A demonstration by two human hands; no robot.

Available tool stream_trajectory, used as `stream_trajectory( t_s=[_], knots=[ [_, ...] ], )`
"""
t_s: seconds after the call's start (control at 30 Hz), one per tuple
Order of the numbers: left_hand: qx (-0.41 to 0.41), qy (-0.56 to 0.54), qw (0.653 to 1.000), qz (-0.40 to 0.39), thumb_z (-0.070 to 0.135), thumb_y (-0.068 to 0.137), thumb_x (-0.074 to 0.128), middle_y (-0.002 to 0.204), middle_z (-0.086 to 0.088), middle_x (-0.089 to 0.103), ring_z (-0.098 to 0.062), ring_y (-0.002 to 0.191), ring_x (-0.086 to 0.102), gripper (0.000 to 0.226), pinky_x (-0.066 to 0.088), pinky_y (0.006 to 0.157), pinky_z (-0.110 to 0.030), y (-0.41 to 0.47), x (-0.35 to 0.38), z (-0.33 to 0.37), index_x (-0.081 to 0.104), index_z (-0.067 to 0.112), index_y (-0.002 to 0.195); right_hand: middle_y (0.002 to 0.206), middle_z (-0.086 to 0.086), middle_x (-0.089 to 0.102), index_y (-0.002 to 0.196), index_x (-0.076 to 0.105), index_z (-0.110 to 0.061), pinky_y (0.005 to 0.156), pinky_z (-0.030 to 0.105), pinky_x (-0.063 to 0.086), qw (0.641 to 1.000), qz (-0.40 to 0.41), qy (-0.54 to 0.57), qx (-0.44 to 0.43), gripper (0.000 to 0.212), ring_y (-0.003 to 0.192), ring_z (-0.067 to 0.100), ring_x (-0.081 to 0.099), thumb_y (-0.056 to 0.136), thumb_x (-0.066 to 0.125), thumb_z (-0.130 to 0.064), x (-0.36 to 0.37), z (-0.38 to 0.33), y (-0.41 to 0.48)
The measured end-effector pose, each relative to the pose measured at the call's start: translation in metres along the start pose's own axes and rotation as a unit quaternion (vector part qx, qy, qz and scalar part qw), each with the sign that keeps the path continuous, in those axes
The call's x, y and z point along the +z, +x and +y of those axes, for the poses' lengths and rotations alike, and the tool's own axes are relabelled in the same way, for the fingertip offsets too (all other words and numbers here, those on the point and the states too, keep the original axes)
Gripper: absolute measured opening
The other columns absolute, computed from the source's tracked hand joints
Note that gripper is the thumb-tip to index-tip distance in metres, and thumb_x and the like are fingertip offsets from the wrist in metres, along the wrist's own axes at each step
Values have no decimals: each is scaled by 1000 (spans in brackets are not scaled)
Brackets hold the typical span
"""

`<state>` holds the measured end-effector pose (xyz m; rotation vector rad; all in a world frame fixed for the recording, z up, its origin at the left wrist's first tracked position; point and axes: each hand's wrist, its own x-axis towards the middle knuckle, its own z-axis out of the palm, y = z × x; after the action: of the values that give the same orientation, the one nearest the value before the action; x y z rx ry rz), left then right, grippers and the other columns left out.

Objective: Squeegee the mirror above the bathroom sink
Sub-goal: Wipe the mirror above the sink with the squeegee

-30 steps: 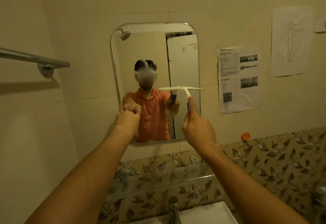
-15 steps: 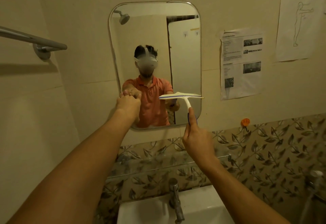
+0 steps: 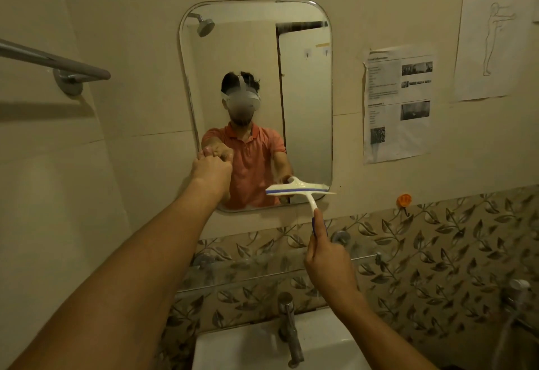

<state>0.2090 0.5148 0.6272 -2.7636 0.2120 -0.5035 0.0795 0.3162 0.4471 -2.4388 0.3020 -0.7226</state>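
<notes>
While right hand point(image 3: 329, 264) holds squeegee point(image 3: 300, 190) on mirror point(image 3: 306, 107), sink point(image 3: 233, 349) below, leaf tiles point(image 3: 437, 253).

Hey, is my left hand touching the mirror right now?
Touching. In the head view, the left hand meets its own reflection on the mirror, knuckles to knuckles, with no gap.

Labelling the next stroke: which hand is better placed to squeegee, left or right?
Right. The right hand grips the squeegee handle, its blade at the mirror's lower right corner. The left hand is curled against the mirror's left side, with no tool visible in it.
</notes>
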Motion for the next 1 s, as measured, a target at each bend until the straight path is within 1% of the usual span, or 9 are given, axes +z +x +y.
stream_trajectory(
  t_s=[0.07, 0.23, 0.37, 0.47, 0.53, 0.6, 0.73, 0.83, 1.0],
  knots=[
    [2, -1, 1000, 1, 34, 79, 77, 159, -30, 21, -46, 147, 21, 109, 38, 111, -48, -1, 0, 0, 7, 23, 162, 68, 2, 59, 157, -18, -40, 44, 28, 42, 1000, -20, -7, 11, 70, 52, 14, 54, 108, 32, -32, 1, 6, -7],
    [10, -13, 1000, -11, 34, 82, 76, 163, -28, 13, -45, 149, 19, 111, 36, 113, -47, -3, -2, -4, 0, 26, 162, 69, 0, 62, 159, -7, -42, 48, 31, 48, 998, -42, 33, 23, 66, 55, 15, 58, 108, 33, -32, -21, 5, -14],
    [22, -11, 1000, -7, 33, 82, 78, 163, -29, 11, -45, 149, 16, 113, 31, 116, -47, -5, 1, -8, -2, 24, 162, 63, 2, 61, 158, 0, -46, 50, 36, 50, 995, 36, 84, -42, 65, 53, 19, 59, 106, 37, -32, -75, -47, 11],
    [25, 2, 1000, -17, 31, 82, 78, 161, -30, 14, -46, 149, 15, 106, 28, 118, -47, -3, 2, -7, 8, 19, 162, 64, 2, 60, 157, 4, -47, 47, 33, 52, 984, 88, 113, -104, 60, 52, 19, 60, 106, 36, -39, -120, -107, 46],
    [24, 4, 999, -23, 31, 82, 77, 160, -29, 22, -46, 149, 16, 101, 28, 118, -48, 1, 0, -7, 15, 18, 161, 64, 1, 57, 157, 8, -45, 43, 26, 47, 976, 115, 120, -143, 57, 49, 14, 54, 107, 35, -37, -142, -147, 77],
    [23, -14, 999, -30, 31, 82, 75, 160, -26, 22, -47, 149, 15, 104, 27, 118, -50, 5, 0, -7, 10, 20, 161, 66, 2, 56, 157, 9, -42, 43, 26, 45, 969, 140, 114, -169, 57, 50, 14, 53, 107, 35, -35, -159, -181, 107],
    [52, 3, 999, 0, 34, 83, 73, 152, -18, 42, -41, 143, 33, 105, 36, 114, -48, 3, 1, -11, 7, 15, 161, 74, 7, 59, 159, 7, -40, 51, 37, 54, 965, 161, 107, -178, 63, 58, 20, 59, 105, 38, -26, -185, -229, 148],
    [59, 9, 998, -4, 31, 81, 75, 151, -20, 42, -41, 144, 31, 106, 38, 113, -47, -2, -1, -11, 7, 13, 161, 76, 7, 57, 161, 4, -36, 50, 34, 52, 966, 173, 88, -173, 67, 61, 18, 58, 104, 38, -21, -194, -249, 164],
    [64, 19, 998, -8, 30, 85, 73, 145, -17, 47, -34, 132, 47, 103, 42, 105, -43, -9, -8, -12, 6, 12, 161, 78, 8, 56, 161, 4, -36, 49, 29, 44, 971, 166, 75, -157, 74, 64, 18, 58, 101, 43, -15, -183, -255, 176]
  ],
)
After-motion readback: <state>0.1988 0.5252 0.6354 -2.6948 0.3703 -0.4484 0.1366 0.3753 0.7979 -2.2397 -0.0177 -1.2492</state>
